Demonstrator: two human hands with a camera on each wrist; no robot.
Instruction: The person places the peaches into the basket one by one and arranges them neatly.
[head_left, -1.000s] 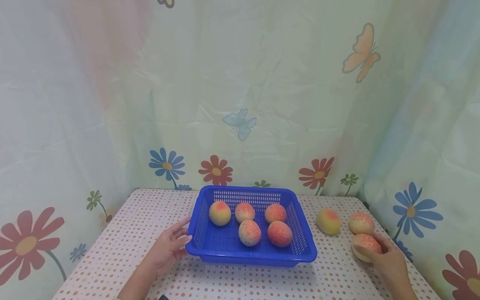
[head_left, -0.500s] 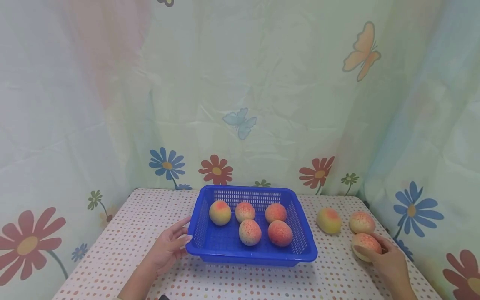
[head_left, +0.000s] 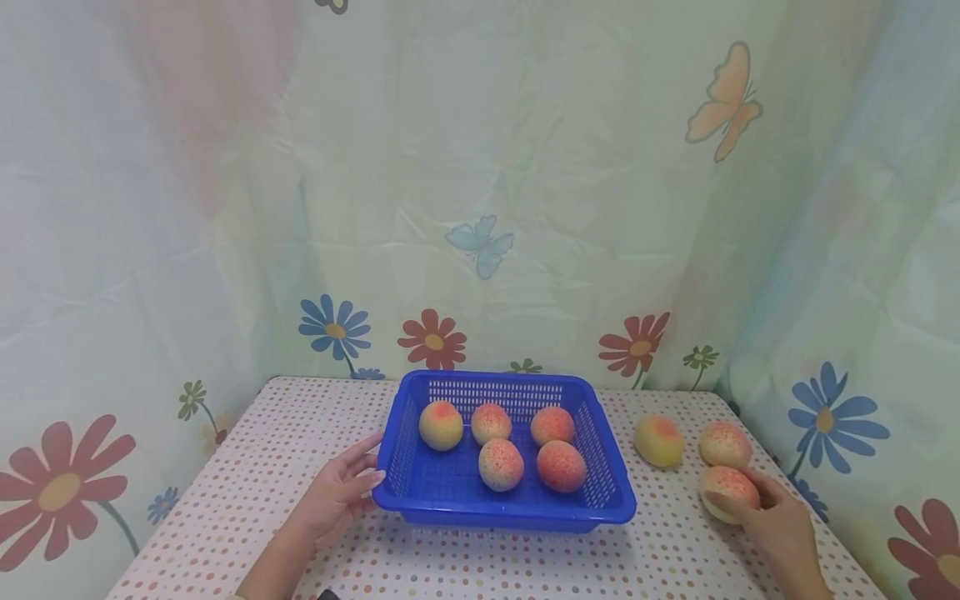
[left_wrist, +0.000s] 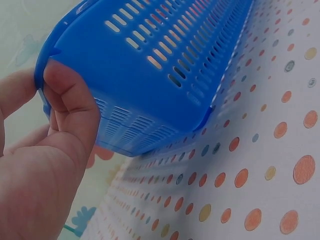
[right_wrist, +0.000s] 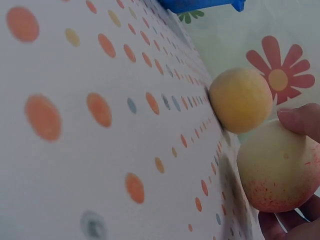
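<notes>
A blue plastic basket (head_left: 502, 510) with slotted walls stands mid-table in the head view, several red and yellow peaches inside it. My left hand (head_left: 337, 500) grips its left rim; the left wrist view has thumb and fingers on either side of the basket edge (left_wrist: 45, 55). At the right my right hand (head_left: 780, 525) holds a pale, red-speckled peach (head_left: 726, 493). The right wrist view puts fingers above and below that peach (right_wrist: 280, 170). Just behind it lies another speckled peach (head_left: 725, 444), and left of that a yellow peach (head_left: 658, 442).
A dotted cloth (head_left: 315, 408) covers the table. Curtains (head_left: 480, 167) printed with flowers and butterflies hang behind and on both sides. A small dark object (head_left: 327, 595) shows at the bottom edge beside the left wrist.
My right hand has shifted very slightly left with the speckled peach. The left hand and the basket have stayed in place.
</notes>
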